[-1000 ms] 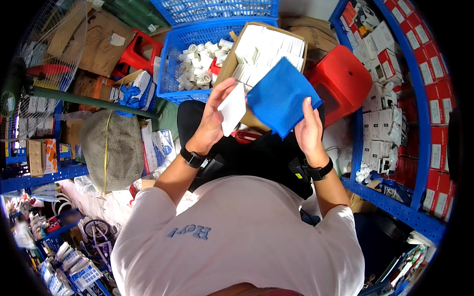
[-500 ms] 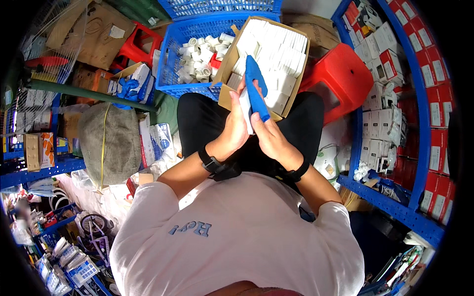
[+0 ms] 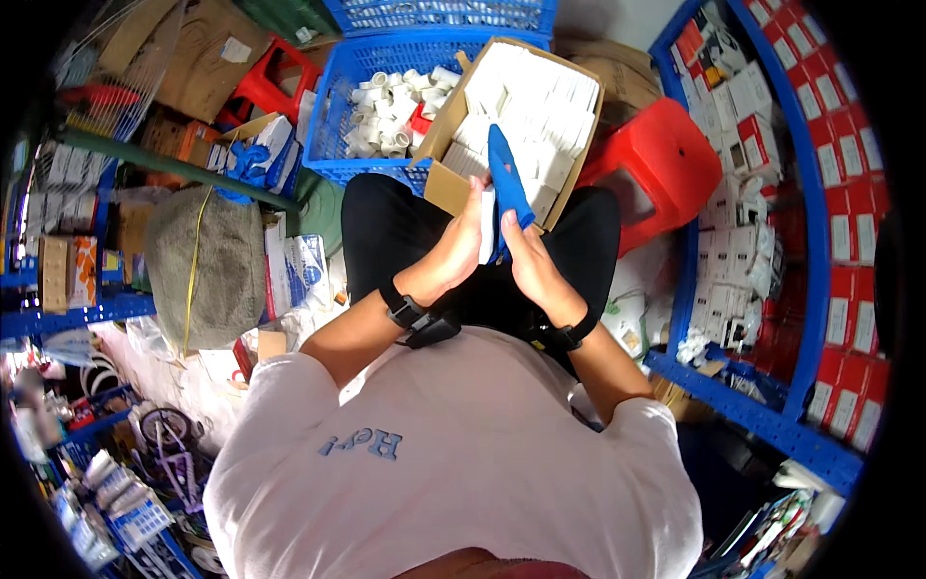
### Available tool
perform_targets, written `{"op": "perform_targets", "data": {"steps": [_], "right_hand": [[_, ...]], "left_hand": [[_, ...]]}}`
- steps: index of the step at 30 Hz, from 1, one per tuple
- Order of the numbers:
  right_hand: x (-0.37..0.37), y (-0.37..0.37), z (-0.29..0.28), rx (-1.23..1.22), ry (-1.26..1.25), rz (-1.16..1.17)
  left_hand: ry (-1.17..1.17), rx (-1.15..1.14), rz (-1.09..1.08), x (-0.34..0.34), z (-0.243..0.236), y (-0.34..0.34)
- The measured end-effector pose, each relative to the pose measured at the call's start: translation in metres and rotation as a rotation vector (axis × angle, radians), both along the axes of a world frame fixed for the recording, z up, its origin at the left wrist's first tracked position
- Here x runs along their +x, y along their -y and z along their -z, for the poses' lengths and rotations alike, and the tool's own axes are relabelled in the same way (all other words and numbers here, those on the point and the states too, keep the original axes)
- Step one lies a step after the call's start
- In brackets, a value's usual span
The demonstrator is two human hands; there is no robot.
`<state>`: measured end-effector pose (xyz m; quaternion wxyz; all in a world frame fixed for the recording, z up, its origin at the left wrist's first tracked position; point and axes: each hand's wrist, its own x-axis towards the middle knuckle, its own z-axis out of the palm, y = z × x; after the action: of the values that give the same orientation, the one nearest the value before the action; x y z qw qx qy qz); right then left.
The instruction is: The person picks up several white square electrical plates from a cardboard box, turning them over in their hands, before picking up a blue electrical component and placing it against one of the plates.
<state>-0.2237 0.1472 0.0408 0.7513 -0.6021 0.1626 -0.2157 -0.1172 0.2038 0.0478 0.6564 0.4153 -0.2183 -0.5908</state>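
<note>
Between my two hands, above the near edge of the cardboard box, a thin white plate (image 3: 486, 227) stands on edge. My left hand (image 3: 457, 241) is closed on it, the palm along its left face. A blue cloth (image 3: 509, 181) lies against the plate's other side, its upper end sticking up in a point. My right hand (image 3: 535, 268) presses that cloth from the right, thumb on its lower part. The cardboard box (image 3: 446, 185) is filled with similar white plates (image 3: 531, 92) stacked in rows. It rests in front of me between my knees.
Behind the box, a blue plastic crate (image 3: 333, 106) holds white pipe fittings (image 3: 395, 111). A red stool (image 3: 666, 159) stands at right, beside a blue shelf rack (image 3: 743, 420) with red and white boxes. At left are a grey-brown padded seat (image 3: 204, 270) and a green pole (image 3: 174, 164).
The blue cloth has dropped lower and its tip has come down along the plate. Both hands stay pressed around them, with the right fingers shifted slightly.
</note>
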Motion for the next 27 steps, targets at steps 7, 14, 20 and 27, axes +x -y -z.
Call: {"op": "perform_targets", "data": {"steps": [7, 14, 20, 27], "right_hand": [[-0.017, -0.016, -0.012, 0.154, 0.017, -0.017], [-0.035, -0.012, -0.017, 0.480, 0.170, 0.072], [-0.054, -0.004, -0.018, 0.521, 0.205, 0.096], [-0.045, -0.013, -0.019, 0.313, 0.115, 0.108]], "left_hand": [[-0.013, 0.092, -0.063, -0.003, 0.001, 0.006], [-0.379, 0.103, 0.157, 0.007, 0.004, 0.014], [-0.335, 0.092, 0.329, -0.003, -0.005, 0.016], [-0.148, 0.123, 0.072, 0.000, 0.006, 0.015]]}}
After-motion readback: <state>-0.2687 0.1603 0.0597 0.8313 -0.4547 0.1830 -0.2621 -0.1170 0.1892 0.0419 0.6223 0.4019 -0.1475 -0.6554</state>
